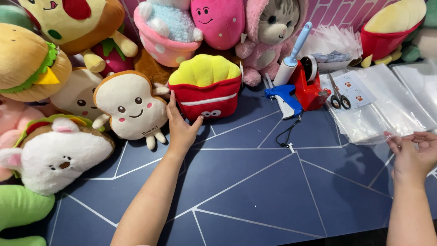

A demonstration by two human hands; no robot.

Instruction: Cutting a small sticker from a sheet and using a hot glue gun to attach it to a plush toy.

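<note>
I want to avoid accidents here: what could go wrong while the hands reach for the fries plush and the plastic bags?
The left hand reaches the fries plush among crowded toys; pulling it may topple the bread plush. The right hand pinches slippery clear bags; the stack may slide, carrying the scissors along.

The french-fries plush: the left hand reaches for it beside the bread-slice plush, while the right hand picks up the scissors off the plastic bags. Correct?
Not quite. The head view shows the right hand at the edge of the clear plastic bags, fingers on a bag, while the scissors lie untouched farther back. The left hand does reach the french-fries plush beside the bread-slice plush.
</note>
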